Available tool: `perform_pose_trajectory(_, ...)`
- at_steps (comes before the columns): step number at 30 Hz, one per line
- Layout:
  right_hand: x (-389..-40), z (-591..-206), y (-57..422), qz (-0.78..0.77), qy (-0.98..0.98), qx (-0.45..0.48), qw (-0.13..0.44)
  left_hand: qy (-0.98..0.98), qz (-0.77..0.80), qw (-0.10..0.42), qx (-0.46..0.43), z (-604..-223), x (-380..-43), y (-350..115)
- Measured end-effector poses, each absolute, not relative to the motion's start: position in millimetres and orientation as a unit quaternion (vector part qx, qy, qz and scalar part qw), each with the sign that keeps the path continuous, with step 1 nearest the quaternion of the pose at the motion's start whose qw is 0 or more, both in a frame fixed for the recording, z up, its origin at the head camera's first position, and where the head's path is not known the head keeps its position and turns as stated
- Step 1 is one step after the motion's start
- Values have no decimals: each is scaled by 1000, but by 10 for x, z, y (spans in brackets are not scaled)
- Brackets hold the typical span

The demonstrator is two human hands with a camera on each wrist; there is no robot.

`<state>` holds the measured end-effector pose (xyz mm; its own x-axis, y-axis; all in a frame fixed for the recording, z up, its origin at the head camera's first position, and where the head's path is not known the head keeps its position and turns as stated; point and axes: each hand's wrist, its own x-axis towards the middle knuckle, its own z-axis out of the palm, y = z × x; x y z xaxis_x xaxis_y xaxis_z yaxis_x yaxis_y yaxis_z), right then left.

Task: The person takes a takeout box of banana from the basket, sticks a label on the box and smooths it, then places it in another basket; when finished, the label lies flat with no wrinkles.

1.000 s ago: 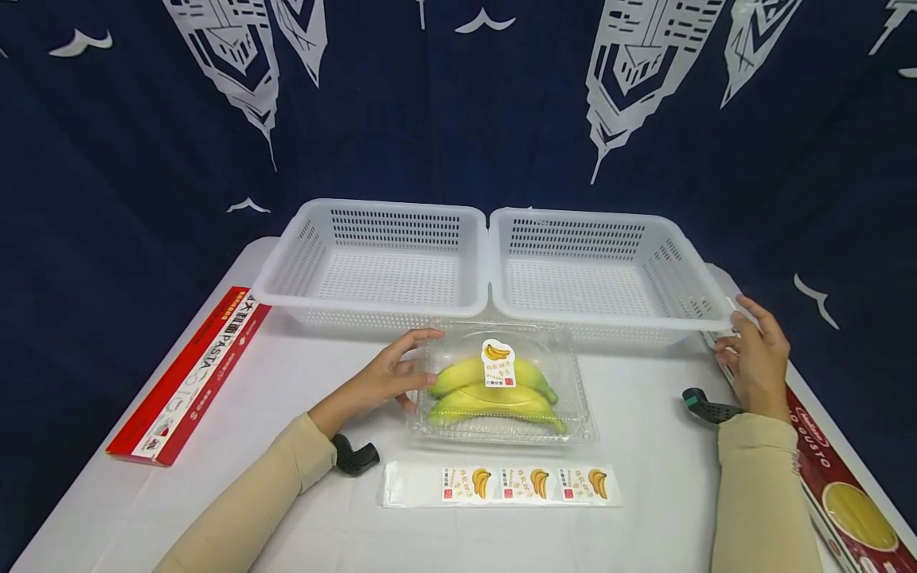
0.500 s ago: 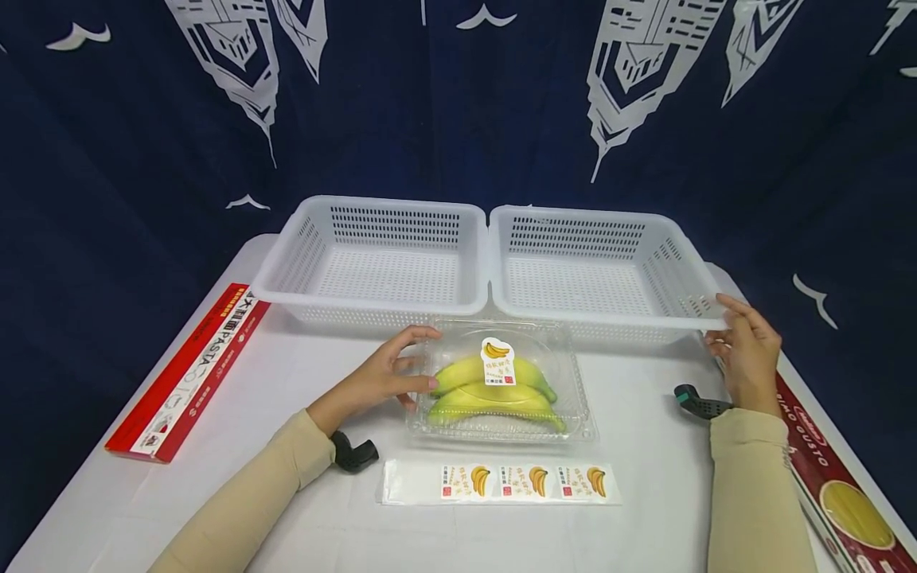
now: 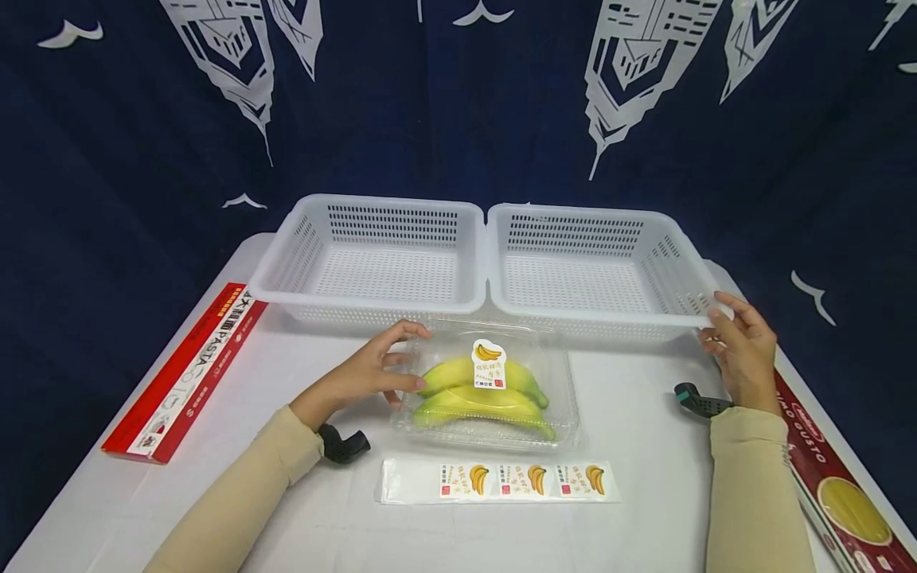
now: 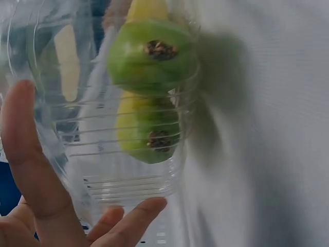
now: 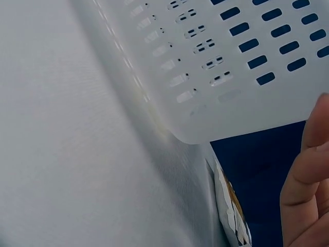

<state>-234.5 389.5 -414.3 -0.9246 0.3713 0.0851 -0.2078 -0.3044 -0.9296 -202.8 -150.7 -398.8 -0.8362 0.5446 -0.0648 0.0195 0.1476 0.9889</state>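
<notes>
My left hand (image 3: 368,372) grips the left end of a clear plastic clamshell box (image 3: 562,374) in the head view. Inside lie two yellow-green bananas (image 3: 480,402); a white banana label (image 3: 489,364) is stuck on the lid. In the left wrist view the thumb and fingers span the ribbed end of the box (image 4: 123,185), where the green banana ends (image 4: 149,56) show through. My right hand (image 3: 745,350) holds the near right corner of the right white basket (image 3: 602,318), thumb and forefinger at its rim. Only part of that hand shows in the right wrist view, beside the basket wall (image 5: 226,110).
A second white basket (image 3: 372,306) stands against the first at the back. A strip of banana labels (image 3: 408,483) lies in front of the box. Pasta boxes lie along both sides, a red one (image 3: 182,378) left and a dark red one (image 3: 824,461) right.
The left hand and the clamshell box have shifted slightly left and the box sits a little askew. The right hand has moved left onto the basket's corner.
</notes>
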Motion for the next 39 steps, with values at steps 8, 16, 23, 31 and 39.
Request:
perform_pose_trajectory(8,-2356,-4163,3897,803,-562,-72,185,724,616,233,203,-3865,-1984,-1537)
perform_pose_trajectory(16,-2354,-4161,3897,800,-564,-75,189,724,616,229,211,-3718,-1921,-1536)
perform_pose_trajectory(23,-2349,-4166,3895,801,-561,-79,192,724,620,216,211,-3616,-1868,-1540)
perform_pose_trajectory(31,-2338,-4160,3856,814,-545,-77,187,732,618,193,213,-3491,-1807,-1552)
perform_pose_trajectory(39,-2341,-4156,3833,816,-543,-77,186,734,625,169,204,-3329,-1794,-1581)
